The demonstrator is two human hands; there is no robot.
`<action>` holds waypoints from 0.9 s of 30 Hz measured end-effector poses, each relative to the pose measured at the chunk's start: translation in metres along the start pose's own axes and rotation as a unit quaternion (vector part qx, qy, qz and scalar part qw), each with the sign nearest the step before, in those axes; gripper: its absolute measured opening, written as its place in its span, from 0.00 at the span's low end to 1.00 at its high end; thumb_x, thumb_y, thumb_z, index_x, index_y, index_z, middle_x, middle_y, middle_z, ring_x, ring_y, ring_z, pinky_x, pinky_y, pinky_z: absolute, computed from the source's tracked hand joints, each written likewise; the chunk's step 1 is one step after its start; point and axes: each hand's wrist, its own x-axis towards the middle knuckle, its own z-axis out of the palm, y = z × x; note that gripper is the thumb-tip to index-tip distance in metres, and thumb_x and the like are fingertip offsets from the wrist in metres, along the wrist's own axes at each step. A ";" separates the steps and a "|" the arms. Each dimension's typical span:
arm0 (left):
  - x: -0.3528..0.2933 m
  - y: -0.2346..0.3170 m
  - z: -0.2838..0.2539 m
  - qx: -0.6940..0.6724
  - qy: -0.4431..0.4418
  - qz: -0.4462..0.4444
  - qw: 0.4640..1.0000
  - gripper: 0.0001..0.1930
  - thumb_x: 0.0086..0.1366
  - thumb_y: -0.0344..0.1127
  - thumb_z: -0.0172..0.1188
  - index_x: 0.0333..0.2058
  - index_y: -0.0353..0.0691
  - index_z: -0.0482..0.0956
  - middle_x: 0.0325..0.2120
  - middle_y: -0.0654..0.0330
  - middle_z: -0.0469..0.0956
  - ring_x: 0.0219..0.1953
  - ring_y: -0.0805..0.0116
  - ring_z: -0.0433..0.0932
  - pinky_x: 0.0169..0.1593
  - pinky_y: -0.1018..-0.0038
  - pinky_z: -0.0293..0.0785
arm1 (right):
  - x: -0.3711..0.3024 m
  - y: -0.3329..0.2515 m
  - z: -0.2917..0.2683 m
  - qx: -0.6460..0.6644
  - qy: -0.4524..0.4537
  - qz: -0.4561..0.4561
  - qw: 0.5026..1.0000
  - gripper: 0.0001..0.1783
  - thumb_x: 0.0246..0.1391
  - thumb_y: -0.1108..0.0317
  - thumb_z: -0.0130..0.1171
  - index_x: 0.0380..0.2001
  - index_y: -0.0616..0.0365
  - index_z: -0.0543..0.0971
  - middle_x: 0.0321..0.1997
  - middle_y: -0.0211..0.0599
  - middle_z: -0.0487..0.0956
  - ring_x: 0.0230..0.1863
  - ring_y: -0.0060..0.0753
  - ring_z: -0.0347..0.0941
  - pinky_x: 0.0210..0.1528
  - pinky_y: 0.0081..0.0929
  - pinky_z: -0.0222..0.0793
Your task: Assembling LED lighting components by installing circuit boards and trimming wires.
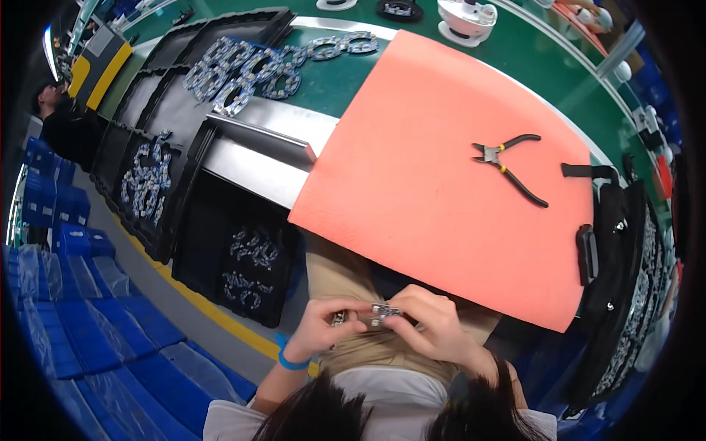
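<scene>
Above my lap, both hands meet at a small silver part with dark spots [384,313], too small to name. My left hand [327,323] pinches its left side with thumb and forefinger, and a second small metallic piece [338,318] shows under those fingers. On the right side of the silver part, my right hand [434,323] grips with thumb and fingers closed. A blue band [293,361] circles my left wrist. Beyond my hands, side cutters with black handles [507,167] lie with handles spread on a salmon-coloured mat [419,169].
Black trays [168,103] at the left carry bundles of blue-and-white parts [246,70]. A lower black bin [198,228] holds more small parts. A black container of metallic parts [625,294] stands at the right. Blue crates [103,323] line the left; a person [70,132] is beyond.
</scene>
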 end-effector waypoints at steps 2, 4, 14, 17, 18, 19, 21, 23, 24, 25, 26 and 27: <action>0.000 -0.001 0.011 -0.042 0.021 0.030 0.998 0.08 0.49 0.22 0.63 0.31 0.31 0.79 0.26 0.55 0.79 0.28 0.72 0.76 0.31 0.80 0.69 | -0.001 -0.006 -0.001 0.011 -0.007 0.037 0.999 0.08 0.44 0.79 0.60 0.31 0.67 0.77 0.26 0.41 0.76 0.24 0.31 0.73 0.25 0.21 0.68; 0.002 -0.003 0.010 -0.031 0.012 0.027 0.999 0.08 0.49 0.23 0.64 0.31 0.31 0.79 0.26 0.56 0.79 0.27 0.73 0.75 0.31 0.80 0.69 | -0.002 -0.007 -0.002 -0.002 -0.019 0.047 0.999 0.08 0.44 0.78 0.60 0.31 0.67 0.77 0.27 0.41 0.76 0.25 0.31 0.73 0.25 0.21 0.69; -0.034 -0.104 -0.088 -0.428 0.214 0.079 0.874 0.06 0.56 0.33 0.56 0.30 0.38 0.73 0.21 0.61 0.73 0.15 0.80 0.59 0.20 0.81 0.55 | -0.013 -0.003 -0.029 -0.192 0.143 -0.035 0.970 0.07 0.39 0.82 0.55 0.26 0.63 0.76 0.24 0.40 0.77 0.25 0.35 0.73 0.27 0.26 0.67; -0.054 -0.131 -0.147 -0.581 0.426 0.164 0.674 0.09 0.64 0.37 0.51 0.34 0.39 0.75 0.27 0.69 0.75 0.19 0.80 0.58 0.21 0.83 0.53 | -0.020 0.005 -0.040 -0.126 0.212 0.013 0.969 0.04 0.45 0.82 0.50 0.26 0.66 0.74 0.21 0.39 0.73 0.22 0.28 0.68 0.26 0.22 0.64; -0.073 -0.158 -0.170 -0.537 0.515 0.136 0.654 0.09 0.63 0.38 0.52 0.35 0.40 0.75 0.27 0.70 0.75 0.21 0.82 0.61 0.21 0.84 0.53 | -0.017 0.003 -0.040 -0.122 0.225 0.054 0.965 0.04 0.46 0.82 0.50 0.27 0.67 0.74 0.22 0.38 0.72 0.22 0.27 0.68 0.26 0.21 0.64; -0.094 -0.188 -0.189 -0.485 0.573 0.048 0.658 0.08 0.63 0.39 0.53 0.35 0.41 0.75 0.28 0.70 0.76 0.20 0.82 0.62 0.21 0.85 0.54 | -0.014 0.004 -0.039 -0.115 0.238 0.095 0.960 0.04 0.47 0.82 0.49 0.27 0.67 0.73 0.23 0.37 0.72 0.23 0.26 0.67 0.26 0.20 0.63; -0.129 -0.245 -0.216 -0.412 0.639 -0.099 0.642 0.08 0.61 0.37 0.56 0.36 0.42 0.75 0.27 0.70 0.76 0.20 0.82 0.65 0.21 0.84 0.57 | -0.011 0.004 -0.034 -0.088 0.234 0.121 0.961 0.04 0.49 0.82 0.49 0.28 0.67 0.73 0.23 0.36 0.71 0.23 0.24 0.67 0.27 0.17 0.62; -0.136 -0.295 -0.235 -0.348 0.705 -0.151 0.598 0.07 0.56 0.30 0.61 0.34 0.37 0.76 0.25 0.65 0.76 0.22 0.74 0.73 0.25 0.80 0.68 | -0.016 0.006 -0.038 -0.124 0.192 0.086 0.970 0.03 0.49 0.82 0.49 0.28 0.67 0.74 0.23 0.36 0.71 0.24 0.24 0.67 0.27 0.17 0.62; -0.139 -0.314 -0.239 -0.297 0.706 -0.170 0.620 0.06 0.56 0.29 0.61 0.33 0.37 0.76 0.27 0.64 0.76 0.25 0.73 0.74 0.28 0.80 0.69 | -0.015 0.004 -0.039 -0.147 0.180 0.084 0.969 0.03 0.50 0.81 0.50 0.28 0.67 0.74 0.23 0.37 0.72 0.24 0.24 0.67 0.28 0.17 0.62; -0.113 -0.324 -0.227 -0.252 0.693 -0.196 0.647 0.06 0.55 0.29 0.61 0.32 0.38 0.76 0.29 0.63 0.77 0.28 0.72 0.75 0.31 0.81 0.71 | -0.017 0.005 -0.040 -0.161 0.186 0.093 0.965 0.03 0.50 0.81 0.50 0.28 0.67 0.74 0.23 0.37 0.72 0.24 0.24 0.67 0.28 0.17 0.62; -0.114 -0.320 -0.229 -0.253 0.726 -0.195 0.609 0.09 0.53 0.26 0.63 0.34 0.32 0.75 0.31 0.58 0.77 0.33 0.68 0.76 0.38 0.79 0.72 | -0.017 0.010 -0.037 -0.147 0.186 0.097 0.967 0.03 0.49 0.81 0.50 0.28 0.67 0.74 0.23 0.37 0.72 0.24 0.24 0.67 0.28 0.17 0.61; -0.124 -0.324 -0.237 -0.247 0.734 -0.196 0.601 0.09 0.53 0.26 0.63 0.34 0.32 0.75 0.31 0.58 0.77 0.33 0.68 0.76 0.38 0.79 0.72 | -0.016 0.014 -0.033 -0.132 0.186 0.101 0.968 0.03 0.49 0.81 0.50 0.27 0.67 0.74 0.23 0.38 0.72 0.23 0.24 0.67 0.28 0.17 0.61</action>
